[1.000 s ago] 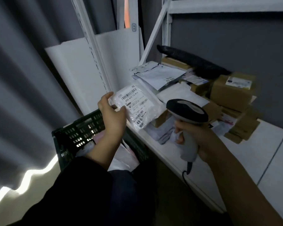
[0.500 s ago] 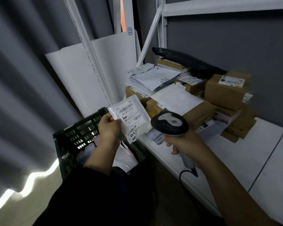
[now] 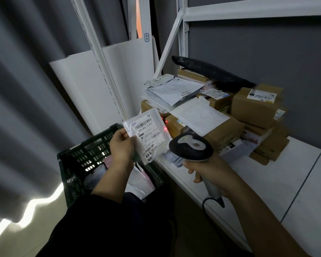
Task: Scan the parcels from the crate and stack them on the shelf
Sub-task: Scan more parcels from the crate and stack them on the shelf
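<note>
Scanning step: above the green plastic crate (image 3: 78, 158), your left hand (image 3: 121, 145) pinches the white labelled parcel (image 3: 146, 134) and your right hand (image 3: 209, 171) grips the grey handheld scanner (image 3: 191, 147). Next, aim the beam onto the barcode (image 3: 144, 123).

Dim and grey overall, underexposed. Brightest far below and left of the left hand's (image 3: 121, 147) grip: a wavy white streak (image 3: 35, 206), blown out, low on the curtain (image 3: 26, 108). Well above that grip, a thin orange sliver (image 3: 138, 15) of light between uprights. Just right of the gripped parcel (image 3: 146, 135), small red glints (image 3: 166, 121). Sharp enough at the grip to read the label's large digits; finer print smeared. Soft sheen on the scanner (image 3: 191, 148) head above the right hand's (image 3: 209, 171) grip. Below both grips, black sleeve (image 3: 109, 229) crushed to flat shadow. Toward the edges, shelf posts (image 3: 93, 43) bowed and leaning from wide-angle distortion.
</note>
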